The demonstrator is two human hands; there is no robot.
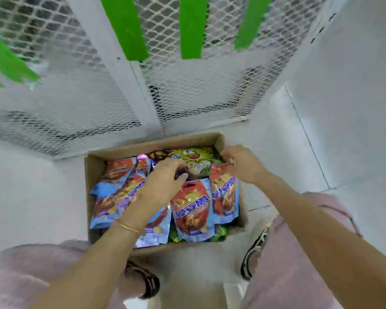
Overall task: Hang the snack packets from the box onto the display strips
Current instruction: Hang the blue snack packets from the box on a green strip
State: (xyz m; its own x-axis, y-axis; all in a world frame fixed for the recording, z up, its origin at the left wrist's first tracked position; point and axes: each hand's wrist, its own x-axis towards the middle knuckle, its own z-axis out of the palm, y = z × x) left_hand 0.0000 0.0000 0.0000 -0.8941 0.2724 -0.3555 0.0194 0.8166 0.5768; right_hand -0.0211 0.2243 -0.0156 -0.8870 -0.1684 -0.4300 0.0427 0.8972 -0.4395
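Packets [192, 210]: heaped in box [152, 143], 6 o'clock, below the display for short lifts.
Left hand [165, 181]: fingers curled over heap's centre; I cannot tell any hold.
Right hand [243, 166]: fingers curled at box's 1 o'clock corner; hold unclear.
Strips [192, 25]: 12 o'clock, nothing hung in view.

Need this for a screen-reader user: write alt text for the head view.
The left hand and right hand reach into a cardboard box of red-and-blue snack packets on the floor. Green display strips hang on white mesh behind.
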